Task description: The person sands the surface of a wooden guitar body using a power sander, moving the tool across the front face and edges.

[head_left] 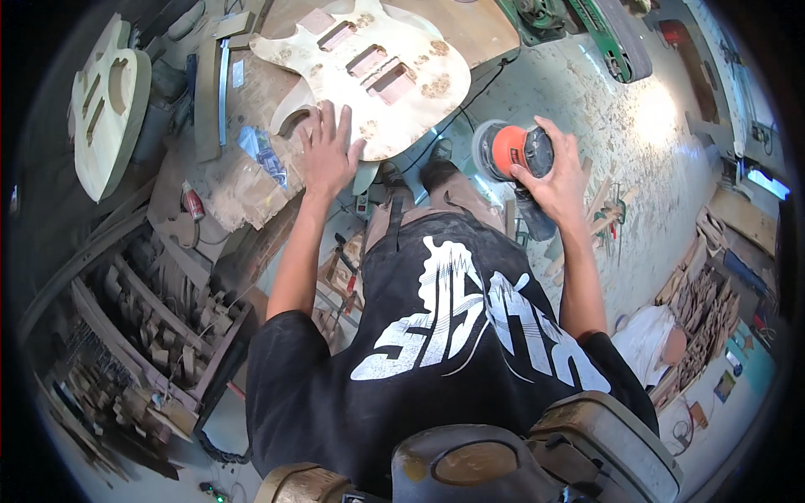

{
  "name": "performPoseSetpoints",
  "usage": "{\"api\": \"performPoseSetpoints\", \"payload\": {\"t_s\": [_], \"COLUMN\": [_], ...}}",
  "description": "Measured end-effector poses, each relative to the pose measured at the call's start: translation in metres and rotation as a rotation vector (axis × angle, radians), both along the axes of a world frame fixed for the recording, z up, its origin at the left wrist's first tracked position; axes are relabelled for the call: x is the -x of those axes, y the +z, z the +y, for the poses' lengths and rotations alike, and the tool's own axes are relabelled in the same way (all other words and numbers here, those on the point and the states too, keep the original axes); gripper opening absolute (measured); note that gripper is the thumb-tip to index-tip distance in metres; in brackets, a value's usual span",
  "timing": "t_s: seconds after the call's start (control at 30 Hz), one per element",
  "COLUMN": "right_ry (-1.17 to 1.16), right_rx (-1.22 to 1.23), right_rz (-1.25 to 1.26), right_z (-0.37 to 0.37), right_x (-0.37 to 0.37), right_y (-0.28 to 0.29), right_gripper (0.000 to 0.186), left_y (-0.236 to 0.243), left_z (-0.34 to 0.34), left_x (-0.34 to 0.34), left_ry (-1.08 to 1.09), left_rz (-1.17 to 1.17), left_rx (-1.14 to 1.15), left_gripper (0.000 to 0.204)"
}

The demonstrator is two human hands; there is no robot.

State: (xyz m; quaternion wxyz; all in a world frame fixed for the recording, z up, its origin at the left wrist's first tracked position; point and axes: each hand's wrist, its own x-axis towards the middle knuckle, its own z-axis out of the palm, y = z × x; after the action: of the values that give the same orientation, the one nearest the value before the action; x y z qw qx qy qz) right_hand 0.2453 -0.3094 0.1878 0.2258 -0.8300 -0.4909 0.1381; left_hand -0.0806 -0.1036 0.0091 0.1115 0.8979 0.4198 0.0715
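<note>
A pale guitar body [352, 84] with burl figure and pickup cavities lies flat on the workbench. My left hand [327, 155] rests on its near edge, fingers stretched out and apart, gripping nothing. To the right of the body, my right hand [556, 178] is wrapped round an orange and black random orbital sander [509, 152]. The sander is held in the air, tilted so that its round pad faces left toward the guitar body, apart from the wood.
Another guitar body [107, 117] stands upright at the far left. A blue-and-clear packet [262, 155] lies on the dusty workbench [243, 197]. A green belt machine [604, 38] stands at the back right. Wood offcuts [180, 327] fill a rack at the lower left; more wood pieces [700, 327] lie at right.
</note>
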Motion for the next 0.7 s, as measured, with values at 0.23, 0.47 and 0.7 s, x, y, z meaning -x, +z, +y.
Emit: {"api": "performPoseSetpoints", "payload": {"t_s": [0.23, 0.47, 0.7], "right_ry": [-0.048, -0.064, -0.082], "right_rx": [0.006, 0.03, 0.044], "right_rz": [0.021, 0.025, -0.002], "right_z": [-0.001, -0.001, 0.001], "right_x": [0.011, 0.013, 0.015], "right_y": [-0.001, 0.001, 0.0], "right_gripper": [0.084, 0.084, 0.086], "left_y": [-0.001, 0.002, -0.007], "left_z": [-0.055, -0.043, -0.018], "left_x": [-0.019, 0.004, 0.014], "left_ry": [-0.134, -0.093, 0.009], "left_rz": [-0.102, -0.185, -0.134], "left_rx": [0.023, 0.095, 0.04], "left_gripper": [0.08, 0.07, 0.068]}}
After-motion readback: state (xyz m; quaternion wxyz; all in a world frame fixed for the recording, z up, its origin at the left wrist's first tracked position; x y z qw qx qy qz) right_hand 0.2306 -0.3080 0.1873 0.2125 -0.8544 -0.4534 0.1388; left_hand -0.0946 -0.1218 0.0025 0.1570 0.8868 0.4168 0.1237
